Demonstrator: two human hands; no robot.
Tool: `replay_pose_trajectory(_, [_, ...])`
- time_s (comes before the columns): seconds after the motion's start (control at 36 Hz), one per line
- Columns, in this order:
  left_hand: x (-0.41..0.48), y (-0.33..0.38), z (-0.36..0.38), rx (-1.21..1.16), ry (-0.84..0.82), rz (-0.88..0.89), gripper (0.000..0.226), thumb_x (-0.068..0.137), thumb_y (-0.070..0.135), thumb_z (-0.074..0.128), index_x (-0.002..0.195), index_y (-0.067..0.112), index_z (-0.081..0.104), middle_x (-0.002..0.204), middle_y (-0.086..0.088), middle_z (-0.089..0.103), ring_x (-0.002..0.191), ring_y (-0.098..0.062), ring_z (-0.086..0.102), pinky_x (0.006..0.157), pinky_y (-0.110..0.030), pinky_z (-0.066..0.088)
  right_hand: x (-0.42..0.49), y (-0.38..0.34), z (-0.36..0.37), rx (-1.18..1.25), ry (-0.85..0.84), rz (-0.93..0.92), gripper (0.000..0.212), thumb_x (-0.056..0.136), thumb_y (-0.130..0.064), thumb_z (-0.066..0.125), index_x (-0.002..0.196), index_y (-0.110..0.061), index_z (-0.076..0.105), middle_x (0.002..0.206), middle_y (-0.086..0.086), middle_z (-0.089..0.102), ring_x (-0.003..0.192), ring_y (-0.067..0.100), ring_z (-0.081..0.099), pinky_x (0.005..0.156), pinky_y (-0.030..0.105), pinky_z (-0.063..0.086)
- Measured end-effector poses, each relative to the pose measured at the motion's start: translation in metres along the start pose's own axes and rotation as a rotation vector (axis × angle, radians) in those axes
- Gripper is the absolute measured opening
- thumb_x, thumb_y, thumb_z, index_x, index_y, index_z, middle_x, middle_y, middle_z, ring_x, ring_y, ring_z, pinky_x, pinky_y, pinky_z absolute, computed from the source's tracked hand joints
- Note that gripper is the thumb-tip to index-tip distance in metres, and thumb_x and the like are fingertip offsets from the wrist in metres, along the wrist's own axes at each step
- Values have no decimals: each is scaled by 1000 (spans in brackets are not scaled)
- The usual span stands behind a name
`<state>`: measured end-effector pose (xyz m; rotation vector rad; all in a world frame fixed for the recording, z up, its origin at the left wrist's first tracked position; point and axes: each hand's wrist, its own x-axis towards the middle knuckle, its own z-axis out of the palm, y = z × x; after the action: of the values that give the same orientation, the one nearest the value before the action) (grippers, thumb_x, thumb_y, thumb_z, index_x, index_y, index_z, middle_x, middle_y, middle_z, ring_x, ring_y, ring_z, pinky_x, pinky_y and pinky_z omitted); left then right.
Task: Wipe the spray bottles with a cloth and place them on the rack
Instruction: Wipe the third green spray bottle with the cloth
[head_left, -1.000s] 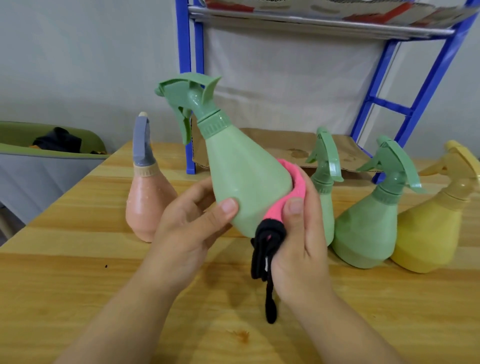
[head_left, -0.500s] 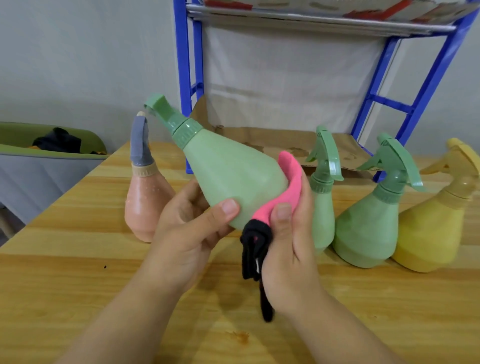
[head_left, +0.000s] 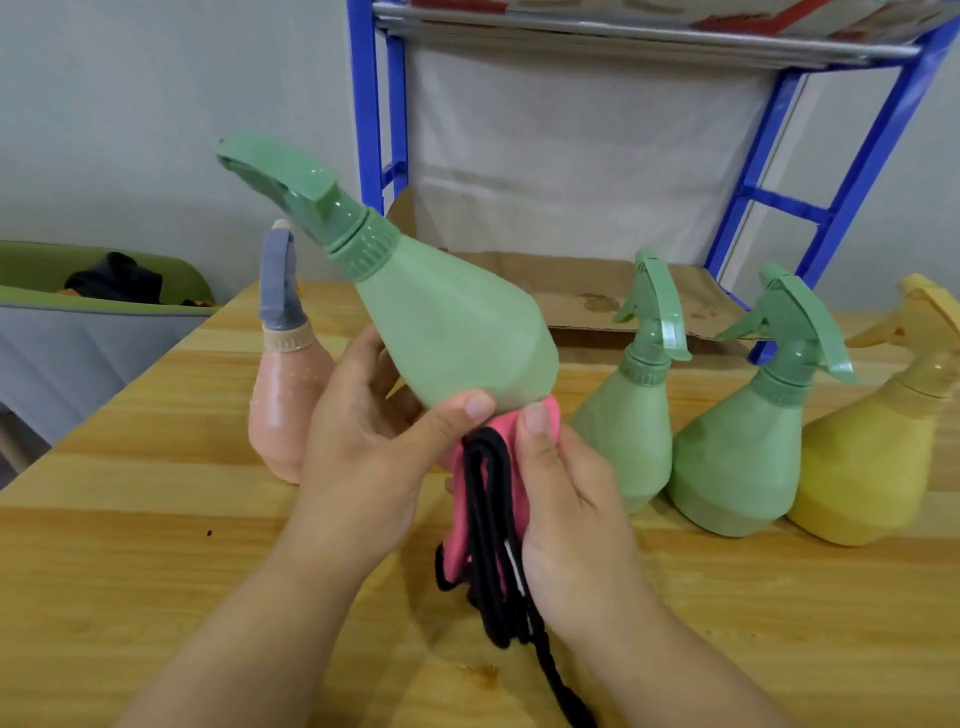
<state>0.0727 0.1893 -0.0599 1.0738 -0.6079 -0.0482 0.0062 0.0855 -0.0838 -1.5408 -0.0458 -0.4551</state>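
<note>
Beneath both hands lies a wooden table (head_left: 130, 571); beyond them stands the blue rack (head_left: 362, 104). The left hand (head_left: 363, 457) grips the tilted green spray bottle (head_left: 457, 332) near its base, above the table. The right hand (head_left: 566, 504) pinches a pink-and-black cloth (head_left: 483, 499) against the bottle's bottom.

The cloth (head_left: 503, 425) has slid under the further-tilted green bottle (head_left: 452, 332).

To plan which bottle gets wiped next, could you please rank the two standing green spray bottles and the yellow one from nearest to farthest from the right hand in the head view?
1. The left standing green spray bottle, just right of the right hand.
2. The right standing green spray bottle, one place further right.
3. The yellow spray bottle, farthest right.
</note>
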Motion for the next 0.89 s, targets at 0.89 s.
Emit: replay_pose_trajectory(0.89, [2, -8, -22, 324, 169, -57, 73, 60, 21, 86, 125, 29, 54, 116, 10, 66, 100, -3, 66, 78, -24, 56, 3, -11, -16, -429, 220, -234, 35, 93, -53, 31, 67, -34, 44, 60, -10, 46, 55, 6, 44, 54, 18, 38])
